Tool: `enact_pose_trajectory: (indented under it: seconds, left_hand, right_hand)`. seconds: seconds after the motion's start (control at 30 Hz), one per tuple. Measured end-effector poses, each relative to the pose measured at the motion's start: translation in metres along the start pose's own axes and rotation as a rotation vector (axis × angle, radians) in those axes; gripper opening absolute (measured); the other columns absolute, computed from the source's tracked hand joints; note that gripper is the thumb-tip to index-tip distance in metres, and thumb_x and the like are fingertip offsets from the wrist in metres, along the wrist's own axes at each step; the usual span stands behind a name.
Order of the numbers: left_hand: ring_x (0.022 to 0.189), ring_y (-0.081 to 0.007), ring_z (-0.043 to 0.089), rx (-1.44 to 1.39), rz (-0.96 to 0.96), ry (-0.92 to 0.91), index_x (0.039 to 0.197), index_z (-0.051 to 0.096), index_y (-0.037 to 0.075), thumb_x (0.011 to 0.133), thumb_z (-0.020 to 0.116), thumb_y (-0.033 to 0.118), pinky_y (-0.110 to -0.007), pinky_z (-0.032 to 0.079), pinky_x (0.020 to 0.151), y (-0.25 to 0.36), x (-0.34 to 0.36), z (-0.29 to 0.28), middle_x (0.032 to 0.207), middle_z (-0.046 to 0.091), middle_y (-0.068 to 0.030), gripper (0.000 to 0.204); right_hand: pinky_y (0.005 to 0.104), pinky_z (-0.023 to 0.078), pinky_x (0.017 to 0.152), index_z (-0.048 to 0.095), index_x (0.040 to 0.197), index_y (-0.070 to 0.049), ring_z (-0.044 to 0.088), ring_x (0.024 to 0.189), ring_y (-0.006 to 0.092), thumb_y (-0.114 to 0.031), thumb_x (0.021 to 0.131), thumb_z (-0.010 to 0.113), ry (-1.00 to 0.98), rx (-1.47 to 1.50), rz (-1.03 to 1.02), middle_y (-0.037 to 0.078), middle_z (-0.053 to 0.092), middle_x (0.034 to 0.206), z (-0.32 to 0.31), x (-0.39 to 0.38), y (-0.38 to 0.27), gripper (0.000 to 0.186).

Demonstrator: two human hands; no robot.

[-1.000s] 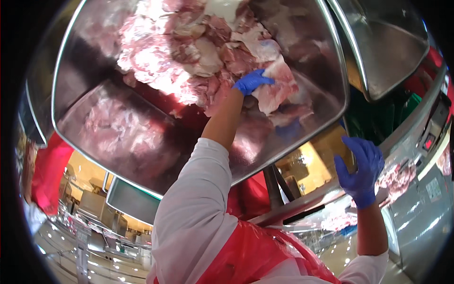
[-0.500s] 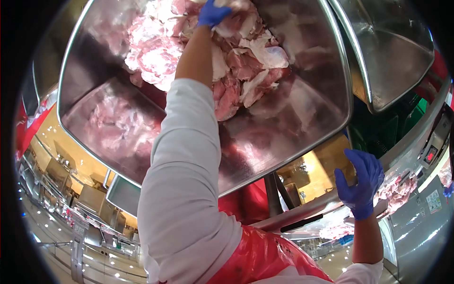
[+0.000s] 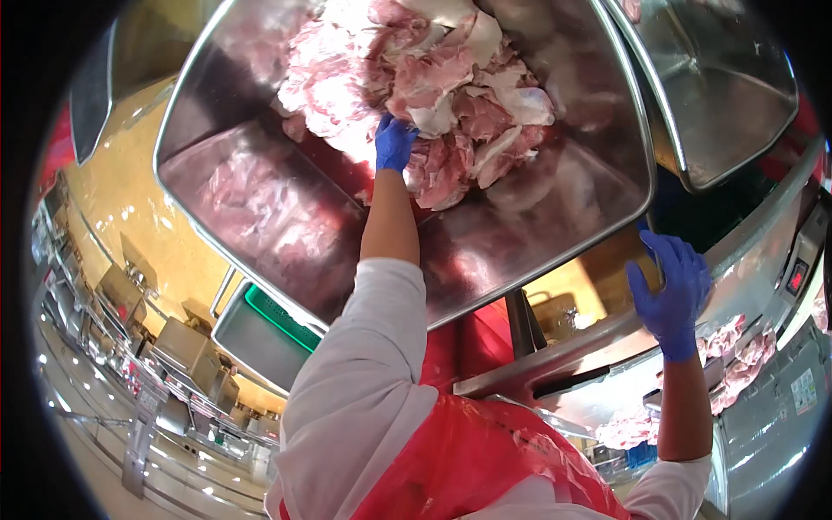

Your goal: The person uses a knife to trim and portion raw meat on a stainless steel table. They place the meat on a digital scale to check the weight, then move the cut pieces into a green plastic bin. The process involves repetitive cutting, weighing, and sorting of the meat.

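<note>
Left hand [image 3: 395, 143], blue glove: fingers sunk in raw meat pile [image 3: 433, 87] heaped in steel hopper [image 3: 555, 217]; grip apparently curled on pieces, partly hidden. Right hand [image 3: 672, 290]: fingers wrapped over hopper rim. Risk: slippery chunks slide off over edge.

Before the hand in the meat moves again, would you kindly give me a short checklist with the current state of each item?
1. Left hand gloved and touching the meat pile: ok.
2. Firm grip on a piece: cannot tell.
3. Right hand gloved, at the steel tray's lower right edge: ok.
4. Meat inside the tray walls: ok.
5. White sleeve away from the meat: ok.
6. Tray steady: cannot tell.
</note>
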State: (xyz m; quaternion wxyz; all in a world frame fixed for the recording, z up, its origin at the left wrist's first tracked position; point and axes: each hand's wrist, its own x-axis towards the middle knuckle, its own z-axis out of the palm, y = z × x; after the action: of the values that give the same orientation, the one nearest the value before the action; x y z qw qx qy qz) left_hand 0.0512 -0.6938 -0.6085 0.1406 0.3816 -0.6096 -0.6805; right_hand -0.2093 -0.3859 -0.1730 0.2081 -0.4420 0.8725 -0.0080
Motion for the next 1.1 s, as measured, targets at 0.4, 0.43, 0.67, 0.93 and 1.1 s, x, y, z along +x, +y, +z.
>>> enact_pose_trajectory:
  seconds: [0.4,0.43,0.67,0.93,1.1]
  left_hand:
    - [0.115,-0.0385,0.06,0.636,-0.49,0.425,0.148,0.0,-0.011,0.062,0.086,0.032,-0.04,0.05,0.096,-0.033,0.058,0.1,0.127,0.056,-0.0309,0.129]
    - [0.119,-0.0388,0.058,0.596,-0.548,0.369,0.148,-0.009,-0.011,0.062,0.085,0.03,-0.039,0.049,0.097,-0.021,0.056,0.103,0.131,0.054,-0.0314,0.134]
    - [0.071,-0.0212,0.061,-0.005,-0.461,-0.109,0.105,0.063,0.001,0.076,0.071,0.013,-0.038,0.05,0.056,0.017,-0.012,0.048,0.086,0.063,-0.0086,0.032]
    - [0.083,-0.0145,0.062,-0.086,-0.376,-0.208,0.113,0.06,0.004,0.081,0.069,0.005,-0.03,0.054,0.071,0.276,-0.182,0.034,0.1,0.062,-0.0044,0.033]
    - [0.106,-0.018,0.061,-0.177,-0.189,-0.634,0.134,0.051,0.005,0.083,0.074,0.012,-0.034,0.053,0.087,0.428,-0.243,0.05,0.125,0.06,-0.0083,0.057]
  right_hand:
    - [0.0402,0.049,0.076,0.066,0.11,-0.014,0.063,0.087,0.028,-0.029,0.078,0.074,0.066,0.016,-0.051,0.007,0.066,0.097,-0.005,0.006,-0.006,0.036]
    - [0.0402,0.049,0.077,0.066,0.109,-0.014,0.063,0.087,0.028,-0.029,0.077,0.074,0.069,0.019,-0.036,0.007,0.066,0.098,-0.003,0.004,-0.005,0.036]
    - [0.0402,0.05,0.077,0.066,0.106,-0.014,0.064,0.086,0.0277,-0.033,0.079,0.073,0.173,0.001,-0.035,0.007,0.065,0.096,0.0,-0.005,-0.003,0.033]
    - [0.0446,0.051,0.083,0.067,0.116,-0.018,0.066,0.094,0.0322,-0.058,0.083,0.063,0.136,0.146,-0.002,0.011,0.071,0.102,-0.011,-0.016,-0.003,0.051]
    - [0.038,0.047,0.097,0.037,0.148,-0.014,0.056,0.119,0.0242,-0.051,0.101,0.043,0.07,1.946,0.187,0.015,0.054,0.136,-0.043,-0.071,-0.032,0.061]
